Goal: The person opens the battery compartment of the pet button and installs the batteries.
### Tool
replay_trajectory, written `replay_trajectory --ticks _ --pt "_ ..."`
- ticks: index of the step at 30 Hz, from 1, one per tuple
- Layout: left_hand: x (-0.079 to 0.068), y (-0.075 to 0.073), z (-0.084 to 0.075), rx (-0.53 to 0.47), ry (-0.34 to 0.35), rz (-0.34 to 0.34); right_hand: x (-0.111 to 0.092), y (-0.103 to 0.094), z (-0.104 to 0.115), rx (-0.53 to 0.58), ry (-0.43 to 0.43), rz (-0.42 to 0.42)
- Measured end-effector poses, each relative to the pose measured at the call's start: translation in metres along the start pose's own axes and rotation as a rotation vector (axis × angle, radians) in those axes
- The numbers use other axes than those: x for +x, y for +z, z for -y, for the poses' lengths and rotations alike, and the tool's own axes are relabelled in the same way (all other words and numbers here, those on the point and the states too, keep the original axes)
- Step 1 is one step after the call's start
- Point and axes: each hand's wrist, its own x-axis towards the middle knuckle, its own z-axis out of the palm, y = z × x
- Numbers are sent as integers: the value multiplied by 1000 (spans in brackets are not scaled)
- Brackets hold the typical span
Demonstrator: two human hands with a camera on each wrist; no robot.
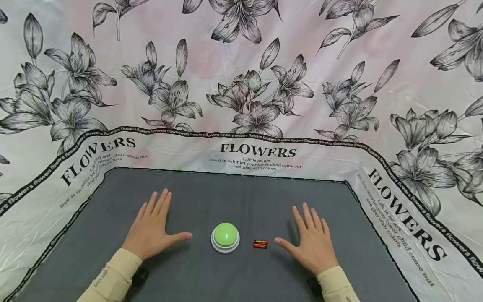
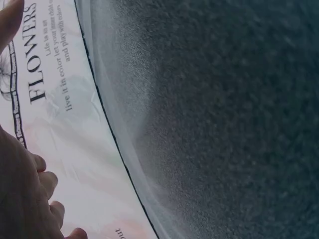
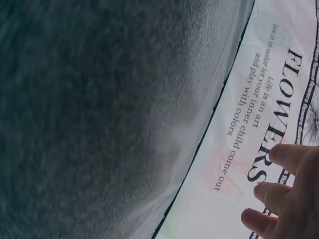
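In the head view a round push button with a light green dome and white base sits mid-table between the hands. Just right of it lie two small red and black batteries, side by side. My left hand is to the left of the button, fingers straight and thumb stretched toward it, holding nothing. My right hand is spread to the right of the batteries, its thumb tip a short way from them. Both wrist views show fingers but neither the button nor the batteries.
A dark grey surface lies under everything, bordered by white cloth printed with "FLOWERS". Behind, the cloth carries black line-drawn lilies. A dark device sits under the left wrist, another under the right.
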Motion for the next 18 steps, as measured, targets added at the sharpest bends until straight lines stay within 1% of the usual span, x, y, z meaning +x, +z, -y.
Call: replay_trajectory --ticks 4,7,11,18 --pt "-1 3 -1 -7 17 -13 1 2 4 12 -8 -15" --pt "0 6 -6 -18 39 -15 4 1 9 11 -10 -12" --pt "3 11 -18 -36 67 -15 9 3 22 11 -23 -2" --pt "2 20 -44 -53 106 -14 15 12 58 41 -93 4"
